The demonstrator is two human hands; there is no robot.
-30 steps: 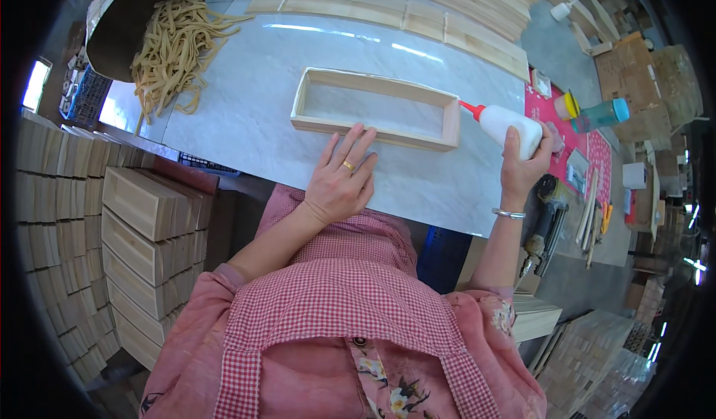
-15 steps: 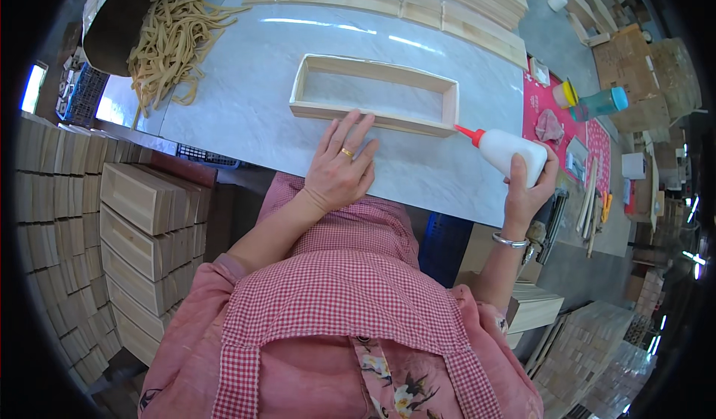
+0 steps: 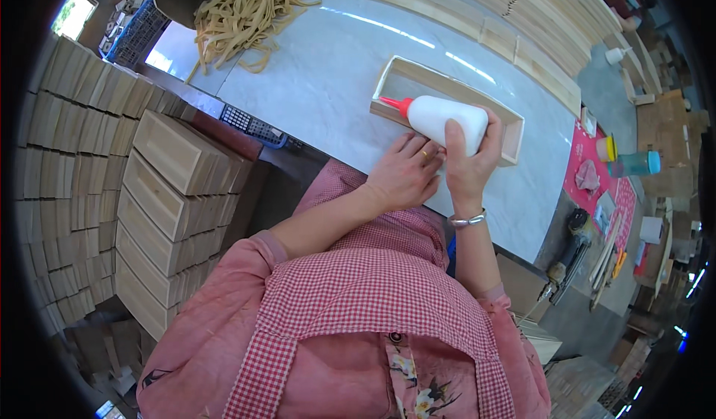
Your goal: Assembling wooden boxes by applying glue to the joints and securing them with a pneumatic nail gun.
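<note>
My right hand (image 3: 477,150) is wrapped round a white squeeze bottle (image 3: 444,121) with a red nozzle, probably glue. It holds the bottle tilted above a shallow rectangular wooden frame (image 3: 512,140), and the red tip hangs over the frame's near left corner. The bottle hides much of the frame's near side and part of its inside. My left hand (image 3: 406,169) rests beside that near side, below the bottle. Its fingers are stretched forward and somewhat apart, with the fingertips at the wood; nothing shows in its grasp.
Tan rubber bands (image 3: 257,13) spill from a dark container at the far left. Wooden strips (image 3: 522,61) lie along the table's (image 3: 321,83) far edge. Wooden trays (image 3: 160,180) are stacked on my left. A teal bottle (image 3: 634,163) and a yellow-lidded tub (image 3: 606,149) stand on the right.
My right hand has carried the bottle leftward along the frame, from its near right corner to the near left one. The view has turned and shifted. My left hand stays by the near side.
</note>
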